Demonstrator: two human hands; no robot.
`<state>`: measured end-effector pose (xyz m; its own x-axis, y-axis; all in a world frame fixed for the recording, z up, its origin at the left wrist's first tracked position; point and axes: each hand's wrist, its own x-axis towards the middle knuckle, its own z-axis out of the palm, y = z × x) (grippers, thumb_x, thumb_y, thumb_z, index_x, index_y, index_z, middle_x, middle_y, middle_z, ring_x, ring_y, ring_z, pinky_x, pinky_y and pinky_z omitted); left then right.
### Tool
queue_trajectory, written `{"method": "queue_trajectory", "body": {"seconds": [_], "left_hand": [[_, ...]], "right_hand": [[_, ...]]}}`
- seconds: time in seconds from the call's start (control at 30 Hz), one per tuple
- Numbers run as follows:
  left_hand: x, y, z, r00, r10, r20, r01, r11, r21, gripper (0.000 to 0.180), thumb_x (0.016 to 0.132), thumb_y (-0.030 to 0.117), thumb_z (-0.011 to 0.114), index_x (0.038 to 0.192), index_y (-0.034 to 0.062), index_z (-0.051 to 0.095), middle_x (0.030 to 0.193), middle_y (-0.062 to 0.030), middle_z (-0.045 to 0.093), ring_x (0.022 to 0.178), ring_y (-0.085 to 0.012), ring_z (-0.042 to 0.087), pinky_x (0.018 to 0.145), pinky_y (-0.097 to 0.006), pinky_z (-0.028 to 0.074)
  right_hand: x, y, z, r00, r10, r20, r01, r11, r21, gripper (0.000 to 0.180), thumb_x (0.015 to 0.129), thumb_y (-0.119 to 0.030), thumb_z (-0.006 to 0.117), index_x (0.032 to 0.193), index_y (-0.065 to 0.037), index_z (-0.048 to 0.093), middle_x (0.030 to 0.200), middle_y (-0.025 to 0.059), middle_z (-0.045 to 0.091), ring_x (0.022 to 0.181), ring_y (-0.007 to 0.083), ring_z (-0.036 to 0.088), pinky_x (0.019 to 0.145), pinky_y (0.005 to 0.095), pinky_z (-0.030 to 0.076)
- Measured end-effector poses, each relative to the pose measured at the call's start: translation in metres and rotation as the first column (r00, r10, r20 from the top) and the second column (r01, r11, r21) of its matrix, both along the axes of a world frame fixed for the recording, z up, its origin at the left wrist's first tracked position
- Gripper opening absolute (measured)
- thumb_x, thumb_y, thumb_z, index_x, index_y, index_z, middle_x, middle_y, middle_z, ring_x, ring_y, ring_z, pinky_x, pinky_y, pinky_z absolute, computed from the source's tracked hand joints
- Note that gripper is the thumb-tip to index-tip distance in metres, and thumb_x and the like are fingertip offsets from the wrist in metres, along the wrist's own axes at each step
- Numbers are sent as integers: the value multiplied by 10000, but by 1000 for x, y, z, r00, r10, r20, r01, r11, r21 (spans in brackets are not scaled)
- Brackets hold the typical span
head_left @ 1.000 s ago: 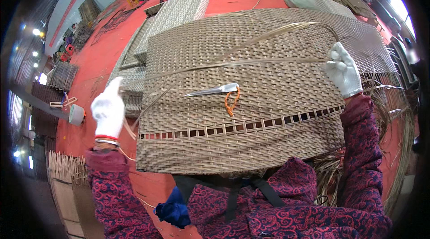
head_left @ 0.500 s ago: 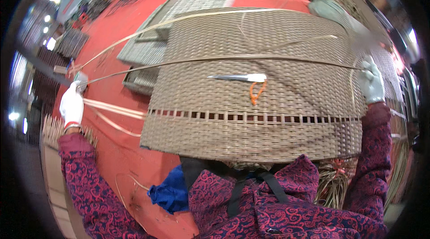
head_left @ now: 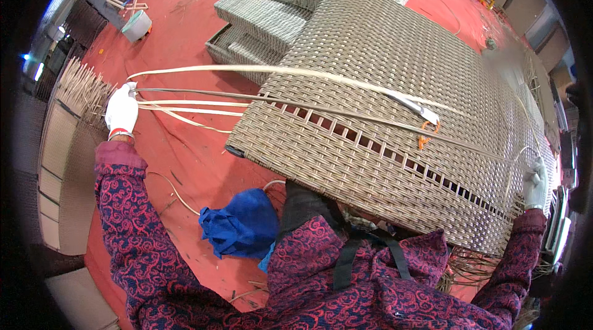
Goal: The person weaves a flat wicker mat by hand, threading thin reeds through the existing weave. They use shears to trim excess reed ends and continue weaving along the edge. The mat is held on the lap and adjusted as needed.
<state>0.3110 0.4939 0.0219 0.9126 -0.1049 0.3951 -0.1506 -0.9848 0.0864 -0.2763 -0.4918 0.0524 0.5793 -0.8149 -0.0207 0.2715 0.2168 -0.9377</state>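
Over the red floor, the left hand is fisted around pale rattan strips stretched across the woven panel. Right hand sits at the panel's far edge, grip too small to tell.

We are seeing a brown basket-weave panel, pale cream strips, an orange-handled tool, a red floor, a blue cloth, white gloves on both hands, and maroon sleeves with red swirls.
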Motion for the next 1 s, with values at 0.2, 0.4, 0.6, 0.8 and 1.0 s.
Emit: {"method": "queue_trajectory", "body": {"seconds": [0.2,0.4,0.6,0.8,1.0], "left_hand": [[19,18,-43,924,87,-373,-236,896,-376,328,1031,185,498,1247,11,674,1085,-216,718,998,-387,685,869,-466,534],[12,-18,-19,988,-41,-152,19,990,-139,303,1033,198,519,1192,-9,672,1050,-225,706,923,-347,691,812,-443,533],[-65,-11,22,804,-41,-594,-143,955,-260,316,1043,303,557,1016,15,683,662,-86,652,481,-159,576,454,-338,445],[-123,-16,-14,776,-214,-593,-119,874,-471,307,1032,287,580,1088,4,688,668,-40,638,475,-111,529,441,-289,420],[-81,-25,-11,933,-116,-340,-89,842,-531,289,1034,130,475,1180,-6,684,734,-72,639,466,-127,527,438,-309,426]], "right_hand": [[116,61,61,850,-280,-446,7,853,-522,435,1061,-129,519,1482,-33,470,1178,46,623,914,100,568,802,262,504],[355,250,160,833,278,-478,-509,44,-860,295,994,-76,538,1286,-52,503,1097,65,606,922,173,593,827,343,520],[485,426,178,606,631,-484,79,-654,-753,116,900,-1,564,797,-29,610,709,50,562,609,181,524,580,337,473],[442,370,70,619,621,-480,-673,104,-732,172,897,-83,606,1010,-26,722,800,37,613,665,136,609,511,273,471],[370,172,70,863,504,30,-451,797,-402,277,1032,-214,591,1197,-14,691,932,2,636,677,89,540,734,254,515]]}}
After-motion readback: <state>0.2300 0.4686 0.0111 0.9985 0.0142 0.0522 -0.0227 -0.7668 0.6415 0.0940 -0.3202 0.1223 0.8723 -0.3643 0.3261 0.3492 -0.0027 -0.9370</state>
